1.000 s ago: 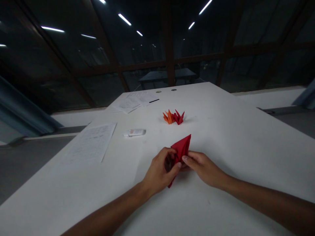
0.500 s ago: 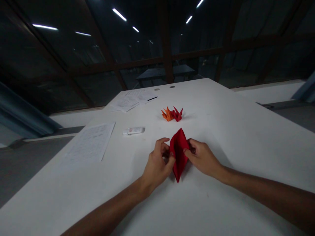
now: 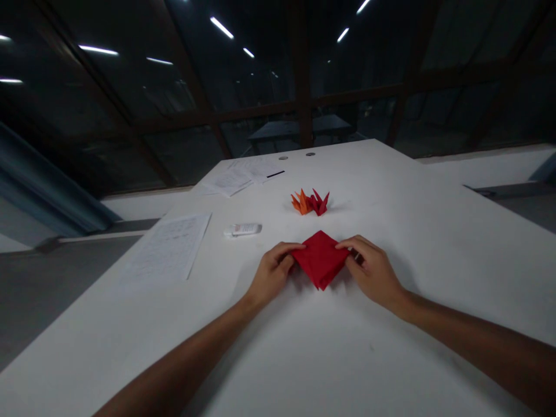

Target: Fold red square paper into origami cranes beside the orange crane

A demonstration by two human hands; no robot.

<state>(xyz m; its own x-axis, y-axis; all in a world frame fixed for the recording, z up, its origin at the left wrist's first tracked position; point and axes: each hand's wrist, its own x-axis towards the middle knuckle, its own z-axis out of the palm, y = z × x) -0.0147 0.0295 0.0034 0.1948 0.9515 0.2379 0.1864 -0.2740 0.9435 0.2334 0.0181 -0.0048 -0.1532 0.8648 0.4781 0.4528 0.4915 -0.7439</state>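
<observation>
Between my hands is a red sheet of origami paper (image 3: 320, 259), folded into a diamond shape with layered edges at its lower point. My left hand (image 3: 274, 267) pinches its left corner between thumb and fingers. At the opposite corner, my right hand (image 3: 374, 271) grips the paper the same way. Just beyond stand two folded paper cranes, an orange one (image 3: 302, 202) on the left and a red one (image 3: 319, 203) on the right, touching or nearly so.
A white marker-like stick or tube (image 3: 242, 230) lies left of the cranes on the white table (image 3: 278, 359). A printed sheet (image 3: 169, 249) rests at the left edge. Farther back are more papers (image 3: 237, 176) with a dark pen (image 3: 275, 174) on them. Dark windows line the back.
The red paper has gone from a narrow, opened pocket to a wide, flatter diamond. My hands have moved apart to its left and right corners. The view has shifted slightly.
</observation>
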